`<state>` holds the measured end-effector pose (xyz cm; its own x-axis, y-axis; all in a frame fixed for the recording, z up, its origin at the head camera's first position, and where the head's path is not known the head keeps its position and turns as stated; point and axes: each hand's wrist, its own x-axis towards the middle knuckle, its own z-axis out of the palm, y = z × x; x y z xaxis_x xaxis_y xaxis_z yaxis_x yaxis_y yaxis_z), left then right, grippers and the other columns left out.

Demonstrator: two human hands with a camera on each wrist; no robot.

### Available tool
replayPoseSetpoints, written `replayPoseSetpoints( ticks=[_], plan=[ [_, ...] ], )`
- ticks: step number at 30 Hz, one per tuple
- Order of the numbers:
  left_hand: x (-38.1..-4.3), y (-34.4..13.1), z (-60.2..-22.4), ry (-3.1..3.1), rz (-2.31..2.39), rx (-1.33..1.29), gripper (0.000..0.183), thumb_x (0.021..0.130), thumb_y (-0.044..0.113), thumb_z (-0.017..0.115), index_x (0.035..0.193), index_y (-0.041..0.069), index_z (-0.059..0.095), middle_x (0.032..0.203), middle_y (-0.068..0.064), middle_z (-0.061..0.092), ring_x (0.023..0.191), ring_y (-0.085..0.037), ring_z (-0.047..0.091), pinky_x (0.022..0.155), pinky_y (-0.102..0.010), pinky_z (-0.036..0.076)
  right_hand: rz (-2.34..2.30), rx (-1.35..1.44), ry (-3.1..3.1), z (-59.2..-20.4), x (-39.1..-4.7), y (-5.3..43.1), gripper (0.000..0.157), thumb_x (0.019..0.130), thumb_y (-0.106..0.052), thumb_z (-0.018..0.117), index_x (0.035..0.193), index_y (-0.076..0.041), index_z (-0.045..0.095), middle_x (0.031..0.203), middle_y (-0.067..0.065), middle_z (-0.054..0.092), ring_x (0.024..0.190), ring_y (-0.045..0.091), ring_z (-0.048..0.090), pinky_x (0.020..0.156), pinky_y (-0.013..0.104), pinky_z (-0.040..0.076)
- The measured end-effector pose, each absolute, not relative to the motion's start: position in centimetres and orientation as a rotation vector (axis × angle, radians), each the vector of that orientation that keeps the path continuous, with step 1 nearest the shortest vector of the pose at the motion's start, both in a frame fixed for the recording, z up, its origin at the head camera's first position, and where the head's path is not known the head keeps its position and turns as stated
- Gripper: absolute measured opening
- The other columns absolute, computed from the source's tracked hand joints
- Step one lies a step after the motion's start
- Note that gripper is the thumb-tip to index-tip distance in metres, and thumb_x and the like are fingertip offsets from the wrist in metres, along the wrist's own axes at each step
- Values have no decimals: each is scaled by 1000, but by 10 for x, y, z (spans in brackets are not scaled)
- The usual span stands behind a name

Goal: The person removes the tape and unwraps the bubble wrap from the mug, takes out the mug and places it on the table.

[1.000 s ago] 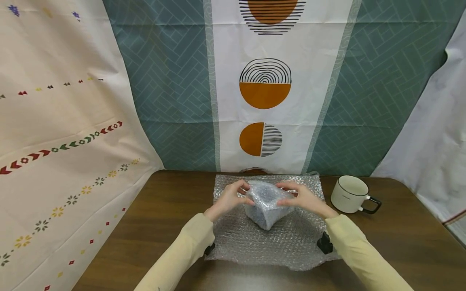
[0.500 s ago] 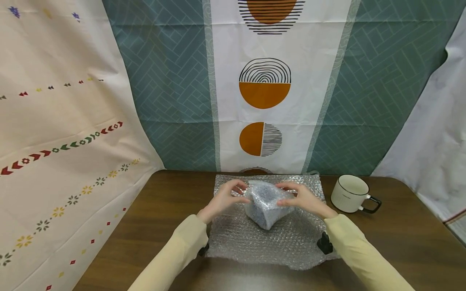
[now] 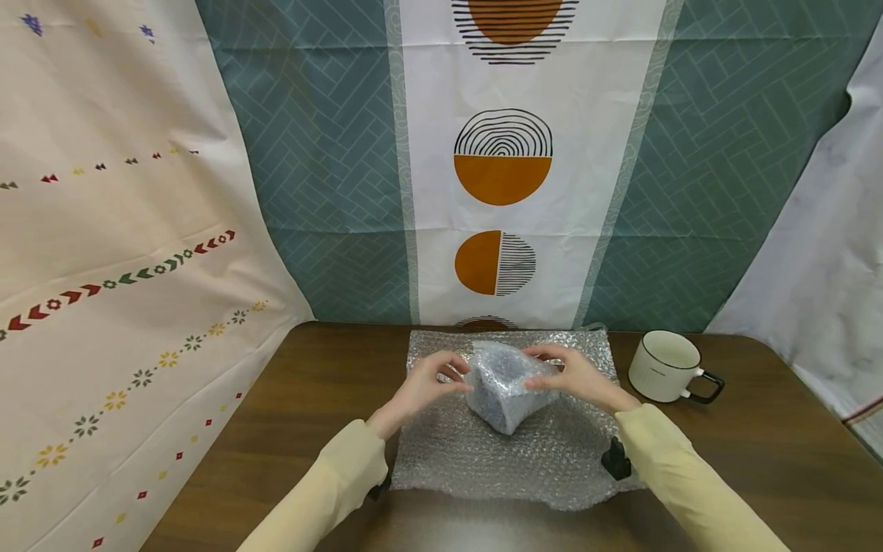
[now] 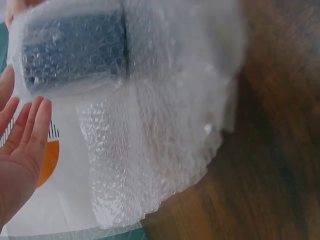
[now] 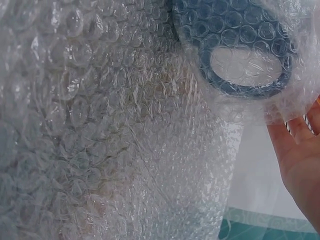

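The left hand's [image 3: 426,381] fingers are loosely extended, thumb parted from them, and grip nothing; they stand right by the left side of a bubble-wrapped bundle [image 3: 507,387], and whether the tips touch it cannot be told. The right hand [image 3: 576,376] has its thumb and fingers bent around the bundle's right end, spread about as wide as that end and holding it between them.

Through the layers shows a blue object [image 4: 75,50], with a loop handle [image 5: 245,91] visible in the right wrist view. The bundle sits near the middle of a bubble wrap sheet [image 3: 517,468], which lies on the brown wooden tabletop [image 3: 331,376].

Farther out are 2 pale yellow sleeves [image 3: 690,479], with black devices [image 3: 616,460] at the wrists. To the right of the sheet, a white mug [image 3: 658,376] with a dark rim stands upright, its black handle [image 3: 707,390] pointing right. Behind the tabletop hangs a teal and white cloth [image 3: 593,115] with orange round motifs; a cream patterned cloth [image 3: 131,215] hangs at the left and a white cloth [image 3: 838,253] at the right.
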<state>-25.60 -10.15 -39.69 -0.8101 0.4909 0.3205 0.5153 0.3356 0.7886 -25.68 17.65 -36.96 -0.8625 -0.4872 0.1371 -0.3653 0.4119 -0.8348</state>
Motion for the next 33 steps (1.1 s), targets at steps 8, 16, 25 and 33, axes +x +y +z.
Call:
replayPoseSetpoints(
  ticks=[8, 16, 25, 33],
  plan=[
    [-249, -96, -404, -2568, -1576, -1002, 24, 78, 8, 71, 99, 0, 64, 95, -12, 61, 81, -23, 59, 67, -27, 49, -1420, -745, 2559, -369, -257, 175, 54, 79, -17, 72, 125, 2, 50, 121, 18, 49, 106, 33, 43, 77, 41, 42],
    [-246, -91, -410, -2546, -1648, -1014, 20, 78, 8, 70, 97, 0, 66, 94, -11, 64, 79, -20, 61, 66, -28, 49, -1425, -728, 2551, -369, -257, 176, 53, 79, -16, 72, 124, 2, 51, 119, 18, 49, 106, 33, 43, 78, 41, 42],
    [-245, -88, -414, -2568, -1618, -977, 20, 79, 11, 71, 97, 3, 69, 90, -5, 66, 78, -10, 60, 67, -26, 48, -1411, -739, 2561, -366, -256, 175, 52, 79, -16, 72, 123, 2, 51, 119, 18, 50, 105, 34, 43, 77, 41, 42],
    [-245, -88, -418, -2526, -1689, -970, 22, 80, 15, 70, 100, 6, 68, 92, -4, 66, 78, -14, 60, 68, -28, 49, -1419, -742, 2565, -374, -263, 178, 52, 79, -15, 72, 123, 2, 52, 117, 17, 51, 103, 33, 43, 75, 40, 42]
  ],
)
